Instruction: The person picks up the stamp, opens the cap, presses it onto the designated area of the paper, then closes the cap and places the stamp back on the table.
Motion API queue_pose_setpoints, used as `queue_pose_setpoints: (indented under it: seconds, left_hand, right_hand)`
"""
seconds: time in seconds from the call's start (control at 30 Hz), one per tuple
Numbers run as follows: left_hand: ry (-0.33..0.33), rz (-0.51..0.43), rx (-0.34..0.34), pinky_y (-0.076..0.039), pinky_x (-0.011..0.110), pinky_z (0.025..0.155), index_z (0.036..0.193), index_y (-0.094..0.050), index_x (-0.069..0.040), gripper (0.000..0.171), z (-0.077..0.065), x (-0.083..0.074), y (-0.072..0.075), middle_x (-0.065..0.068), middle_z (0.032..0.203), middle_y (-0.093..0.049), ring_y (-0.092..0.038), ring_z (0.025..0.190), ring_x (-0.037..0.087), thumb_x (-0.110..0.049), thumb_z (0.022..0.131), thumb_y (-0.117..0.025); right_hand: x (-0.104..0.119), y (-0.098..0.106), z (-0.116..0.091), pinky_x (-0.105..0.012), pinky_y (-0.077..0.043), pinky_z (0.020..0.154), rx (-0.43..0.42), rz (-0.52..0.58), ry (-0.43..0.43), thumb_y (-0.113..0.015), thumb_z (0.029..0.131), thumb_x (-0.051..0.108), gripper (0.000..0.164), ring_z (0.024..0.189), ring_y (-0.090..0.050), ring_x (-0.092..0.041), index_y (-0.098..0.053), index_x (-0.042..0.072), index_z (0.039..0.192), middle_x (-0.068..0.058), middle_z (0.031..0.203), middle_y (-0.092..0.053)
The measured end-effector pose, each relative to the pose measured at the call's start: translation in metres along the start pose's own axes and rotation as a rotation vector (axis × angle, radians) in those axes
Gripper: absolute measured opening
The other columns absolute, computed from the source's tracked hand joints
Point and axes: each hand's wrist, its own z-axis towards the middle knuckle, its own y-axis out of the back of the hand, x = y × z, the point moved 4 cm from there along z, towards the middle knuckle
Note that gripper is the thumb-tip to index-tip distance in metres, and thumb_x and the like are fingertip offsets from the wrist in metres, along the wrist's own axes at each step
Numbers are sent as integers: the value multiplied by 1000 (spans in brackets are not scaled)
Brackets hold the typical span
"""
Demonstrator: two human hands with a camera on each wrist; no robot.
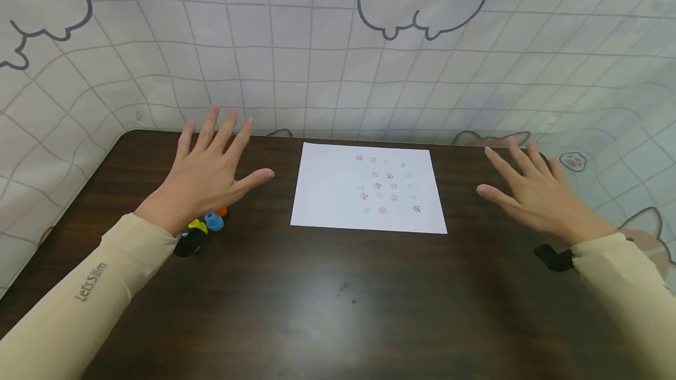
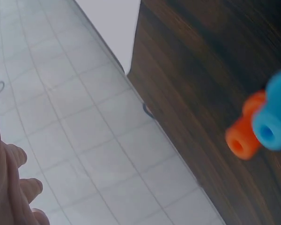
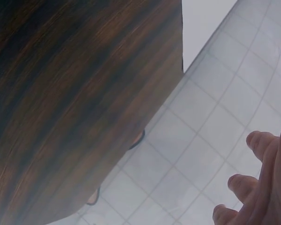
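My left hand [image 1: 206,175] is held over the left part of the table, fingers spread and straight, holding nothing. Partly hidden below its wrist are small coloured pieces: a blue one [image 1: 214,221], an orange one [image 1: 222,211] and a yellow one [image 1: 198,226]. In the left wrist view the blue piece [image 2: 271,124] and the orange piece [image 2: 243,133] look like short spools with a hole in the end. Over the right part, my right hand [image 1: 538,192] is likewise spread with nothing in it. Between the hands lies a white sheet of paper [image 1: 327,186] with red and pale blue-green stamped prints.
The dark wooden table [image 1: 327,292] reaches back to a white gridded cloth [image 1: 296,63] with cartoon drawings, which hangs behind it and along both sides. A black strap end [image 1: 553,257] sticks out beside the right wrist.
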Motion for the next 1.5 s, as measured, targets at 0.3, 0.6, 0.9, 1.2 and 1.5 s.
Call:
queue_pose_setpoints:
  seconds: [0.3, 0.6, 0.9, 1.2, 1.5]
  left_hand:
    - [-3, -13, 33, 6, 69, 128, 168, 4, -25, 97, 15, -10, -11, 11, 177, 6, 17, 163, 38, -82, 97, -29]
    - [17, -77, 65, 7, 69, 128, 168, 2, -24, 98, 28, -16, -31, 13, 177, 3, 14, 163, 40, -83, 96, -27]
    - [11, -76, 102, 6, 66, 130, 168, 1, -23, 100, 33, -27, -54, 9, 177, 4, 15, 163, 37, -84, 95, -29]
    - [-16, -95, 141, 5, 64, 131, 168, -2, -22, 100, 31, -40, -76, 9, 177, 3, 14, 164, 36, -82, 95, -35]
    - [-32, -58, 193, 2, 65, 131, 168, -7, -19, 100, 27, -51, -85, 11, 177, 1, 11, 164, 37, -80, 95, -40]
  right_hand:
    - [13, -1, 10, -81, -1, 119, 7, -5, 24, -41, 105, 64, 81, 159, 6, -54, -4, 29, 168, -16, 175, 11]
    - [24, -8, 26, -80, 3, 121, 37, 17, 19, -39, 103, 69, 82, 161, 9, -49, -3, 32, 168, -13, 175, 13]
    - [36, -22, 34, -79, 2, 122, 62, 1, 39, -39, 103, 70, 83, 162, 8, -47, -8, 28, 168, -13, 176, 11]
    - [48, -37, 35, -78, 1, 123, 92, -19, 70, -41, 102, 71, 84, 161, 2, -49, -14, 27, 168, -17, 176, 2]
    - [59, -48, 35, -78, -1, 124, 102, -42, 79, -45, 99, 73, 88, 162, -1, -48, -19, 25, 167, -18, 176, -5]
